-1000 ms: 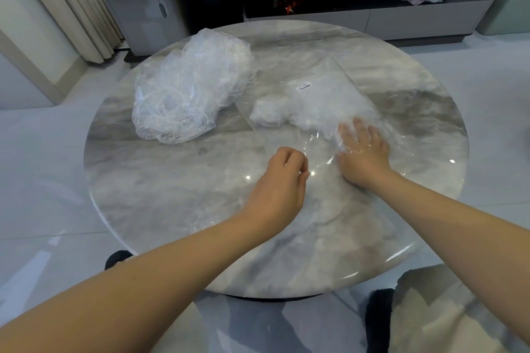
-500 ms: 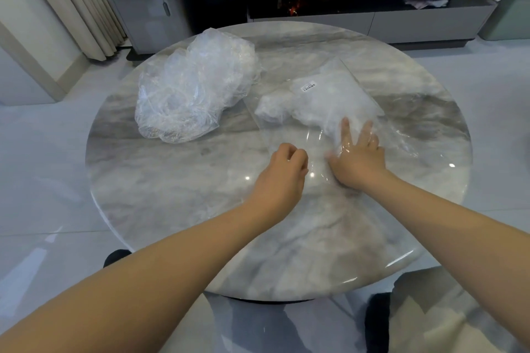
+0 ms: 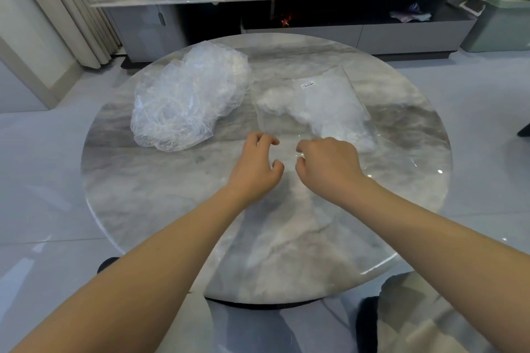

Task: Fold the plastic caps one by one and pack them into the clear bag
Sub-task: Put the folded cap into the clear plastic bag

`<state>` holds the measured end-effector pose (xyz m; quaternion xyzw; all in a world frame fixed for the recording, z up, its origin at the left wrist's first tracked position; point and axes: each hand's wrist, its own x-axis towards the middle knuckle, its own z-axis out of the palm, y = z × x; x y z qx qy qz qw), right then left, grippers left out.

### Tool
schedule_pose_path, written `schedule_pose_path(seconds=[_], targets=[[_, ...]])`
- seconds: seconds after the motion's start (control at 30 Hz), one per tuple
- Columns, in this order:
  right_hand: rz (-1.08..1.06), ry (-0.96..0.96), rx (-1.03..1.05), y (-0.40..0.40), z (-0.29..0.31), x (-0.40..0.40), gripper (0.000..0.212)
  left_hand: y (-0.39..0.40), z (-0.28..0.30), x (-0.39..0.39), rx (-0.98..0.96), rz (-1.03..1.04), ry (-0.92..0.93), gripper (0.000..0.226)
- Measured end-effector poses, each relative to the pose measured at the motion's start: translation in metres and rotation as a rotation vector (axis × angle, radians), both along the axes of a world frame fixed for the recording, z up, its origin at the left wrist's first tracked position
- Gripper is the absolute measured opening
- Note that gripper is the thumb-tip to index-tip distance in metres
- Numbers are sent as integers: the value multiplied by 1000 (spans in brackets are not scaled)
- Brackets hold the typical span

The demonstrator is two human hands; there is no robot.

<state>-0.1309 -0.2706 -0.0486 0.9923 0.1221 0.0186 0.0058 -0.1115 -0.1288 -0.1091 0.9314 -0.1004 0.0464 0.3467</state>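
My left hand [image 3: 256, 165] and right hand [image 3: 329, 163] hovered close together over the near open end of the clear bag [image 3: 318, 106], fingers and thumbs curled toward each other as if about to pinch its lip; whether either one actually had film between its fingertips I could not tell, since the plastic there was almost invisible against the round marble table [image 3: 172, 209]. The bag lay flat on the right half of the table, its long axis running away from me and slightly to the right, mouth toward me and the small white label [image 3: 307, 84] near its far end, with a whitish wad of folded caps [image 3: 321, 112] already inside. The loose pile of plastic caps [image 3: 186, 103] sat well apart to my left, heaped and puffy. I judged both to be nearly weightless, limp and slippery (thin film tends to cling to itself and skid on polished stone), so the bag seemed best taken at the two edges of its mouth and spread apart, while each cap would be easier lifted by its gathered elastic rim than by the crinkly middle.
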Motion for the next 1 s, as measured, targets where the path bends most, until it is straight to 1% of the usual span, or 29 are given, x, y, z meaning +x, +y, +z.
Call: schedule_pose_path(seconds=[0.07, 0.2, 0.3, 0.4, 0.53, 0.57, 0.63, 0.7, 0.77, 0.83, 0.9, 1.0], targets=[[43, -29, 78, 9, -1, 9, 32, 4, 9, -1, -46, 27, -16, 41], [96, -41, 206, 24, -8, 37, 42, 33, 25, 6, -94, 177, -59, 38], [120, -25, 273, 46, -9, 67, 50, 67, 34, 25, -40, 265, -133, 36], [115, 7, 360, 75, -8, 105, 61, 101, 42, 56, 35, 382, -191, 41], [44, 65, 464, 113, -11, 148, 92, 145, 48, 103, 200, 490, -211, 50], [23, 90, 501, 121, -11, 158, 99, 156, 49, 115, 232, 510, -171, 55], [-3, 131, 556, 137, -15, 182, 112, 180, 51, 143, 289, 530, -29, 77], [-20, 164, 552, 149, -21, 211, 121, 202, 48, 173, 334, 505, 109, 101], [-30, 209, 526, 158, -27, 235, 128, 220, 42, 197, 343, 437, 202, 118], [-33, 259, 495, 164, -36, 257, 132, 235, 33, 219, 289, 350, 286, 126], [-33, 311, 453, 168, -47, 275, 133, 245, 24, 239, 221, 269, 355, 129], [-13, 335, 378, 170, -63, 293, 128, 247, 8, 260, 154, 172, 372, 127]])
